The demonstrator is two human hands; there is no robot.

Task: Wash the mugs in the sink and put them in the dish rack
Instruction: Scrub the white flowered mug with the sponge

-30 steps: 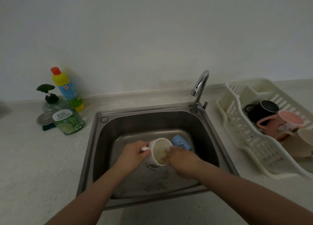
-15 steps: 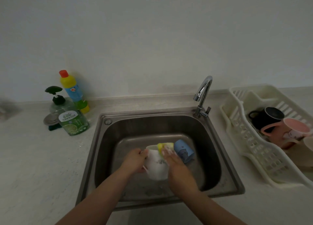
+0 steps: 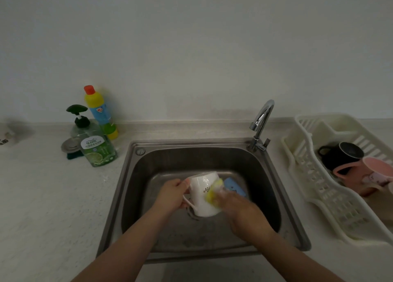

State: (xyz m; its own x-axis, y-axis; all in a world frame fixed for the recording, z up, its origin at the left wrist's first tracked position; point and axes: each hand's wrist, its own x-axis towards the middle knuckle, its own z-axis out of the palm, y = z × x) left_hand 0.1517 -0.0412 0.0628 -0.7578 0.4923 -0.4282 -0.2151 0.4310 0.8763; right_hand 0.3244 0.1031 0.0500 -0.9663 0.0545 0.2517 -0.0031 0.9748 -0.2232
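Over the steel sink (image 3: pixel 136 188) my left hand (image 3: pixel 173 195) grips a white mug (image 3: pixel 203 199) by its handle, the mug lying on its side. My right hand (image 3: pixel 236 205) holds a yellow sponge (image 3: pixel 214 191) against the mug's printed side. A blue mug (image 3: pixel 235 186) lies in the sink just behind my right hand, partly hidden. In the cream dish rack (image 3: pixel 331 199) on the right lie a black mug (image 3: pixel 340 156) and a pink mug (image 3: pixel 365 175).
The faucet (image 3: pixel 260 124) stands at the sink's back right corner. Left of the sink are a green soap pump bottle (image 3: pixel 96 148), a yellow and blue bottle (image 3: pixel 100 111) and a metal sink strainer (image 3: pixel 71 145). A pale mug shows at the right edge.
The white mug turned from mouth-up to lying on its side. My right hand came out of the mug's mouth and now rubs the sponge on its outside. The view shifted slightly.
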